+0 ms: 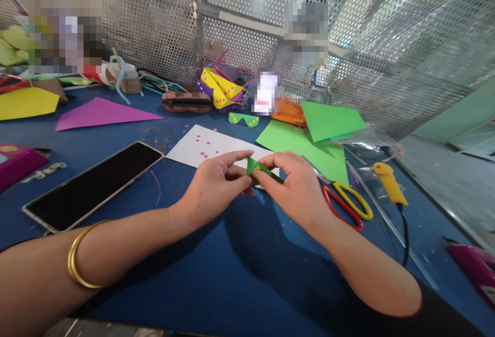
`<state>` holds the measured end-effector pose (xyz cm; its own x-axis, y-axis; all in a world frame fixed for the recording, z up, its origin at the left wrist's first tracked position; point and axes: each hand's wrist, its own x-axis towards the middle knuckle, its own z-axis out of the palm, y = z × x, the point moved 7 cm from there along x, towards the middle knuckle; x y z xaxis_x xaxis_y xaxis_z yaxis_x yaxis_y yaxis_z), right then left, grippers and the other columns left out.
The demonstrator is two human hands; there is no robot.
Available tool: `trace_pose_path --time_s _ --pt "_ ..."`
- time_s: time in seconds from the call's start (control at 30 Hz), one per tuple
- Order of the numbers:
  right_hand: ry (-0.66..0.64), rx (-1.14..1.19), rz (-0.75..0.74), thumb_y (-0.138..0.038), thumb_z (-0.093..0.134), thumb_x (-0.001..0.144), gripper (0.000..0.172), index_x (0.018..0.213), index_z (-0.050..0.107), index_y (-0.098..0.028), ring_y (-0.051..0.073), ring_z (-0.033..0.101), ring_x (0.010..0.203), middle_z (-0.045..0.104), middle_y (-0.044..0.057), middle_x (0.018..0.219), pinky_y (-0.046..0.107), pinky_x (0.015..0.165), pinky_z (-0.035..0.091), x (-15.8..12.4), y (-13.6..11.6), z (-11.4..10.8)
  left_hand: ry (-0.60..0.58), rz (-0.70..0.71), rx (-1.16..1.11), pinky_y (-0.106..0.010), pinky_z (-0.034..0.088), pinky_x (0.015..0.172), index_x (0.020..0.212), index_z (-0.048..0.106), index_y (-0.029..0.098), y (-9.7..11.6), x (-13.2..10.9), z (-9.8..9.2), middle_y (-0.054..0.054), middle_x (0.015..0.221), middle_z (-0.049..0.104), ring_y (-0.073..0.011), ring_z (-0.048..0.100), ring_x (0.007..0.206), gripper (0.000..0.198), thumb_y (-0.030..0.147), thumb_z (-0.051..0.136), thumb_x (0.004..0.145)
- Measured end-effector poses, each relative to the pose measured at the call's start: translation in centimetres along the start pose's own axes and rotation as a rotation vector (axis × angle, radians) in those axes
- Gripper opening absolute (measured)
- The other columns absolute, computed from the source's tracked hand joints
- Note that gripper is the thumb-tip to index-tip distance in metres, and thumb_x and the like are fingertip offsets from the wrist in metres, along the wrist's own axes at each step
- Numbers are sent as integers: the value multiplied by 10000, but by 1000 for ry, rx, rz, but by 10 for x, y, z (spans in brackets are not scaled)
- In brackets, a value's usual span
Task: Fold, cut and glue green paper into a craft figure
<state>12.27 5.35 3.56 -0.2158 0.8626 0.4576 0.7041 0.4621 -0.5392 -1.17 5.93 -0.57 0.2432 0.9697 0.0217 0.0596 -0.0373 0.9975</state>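
Between my fingertips is a small folded piece of green paper (252, 164) with a bit of yellow on it. My left hand (216, 182) pinches its left end, and my right hand (296, 185) grips its right side with thumb and fingers. Just beyond my hands lies a white sheet (183, 146) dotted with small pink paper squares (204, 155). Scissors (348, 205) with one red and one yellow handle rest beside my right wrist. A green paper strip (243, 119) with yellow dots stands folded farther back.
A dark-screened tablet or large phone (95, 185) lies left. Behind are purple paper (102, 114), a pencil case (185, 101), a yellow-and-purple folded paper piece (220, 89) and green sheets (328, 120). A yellow glue gun (390, 185) with its cord sits right. Perforated metal (154, 27) borders the table.
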Motion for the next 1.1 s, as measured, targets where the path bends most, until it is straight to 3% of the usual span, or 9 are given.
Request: trace_pose_path --time_s 0.27,0.97,1.1 --pt "1 -67 -79 -216 648 845 48 812 665 -247 161 661 791 728 -42 827 470 1070 302 -2 -3 0 -2 3 -16 -285 498 617 1321 566 117 -1 1 0 25 622 692 -168 683 626 578 185 659 755" --pt "-42 -17 -38 -229 636 858 50 829 674 -244 152 662 786 733 -47 847 476 1083 289 -1 -1 2 -8 -47 -70 -267 486 601 1318 566 106 -2 1 2 26 612 694 -153 672 606 577 178 676 757" --pt "16 43 -29 -311 602 901 124 885 700 -236 193 680 850 751 6 937 453 971 415 1 -1 -12 -1 -62 -76 -272 478 594 1316 576 118 -2 1 2 20 604 690 -157 666 605 584 205 706 754"
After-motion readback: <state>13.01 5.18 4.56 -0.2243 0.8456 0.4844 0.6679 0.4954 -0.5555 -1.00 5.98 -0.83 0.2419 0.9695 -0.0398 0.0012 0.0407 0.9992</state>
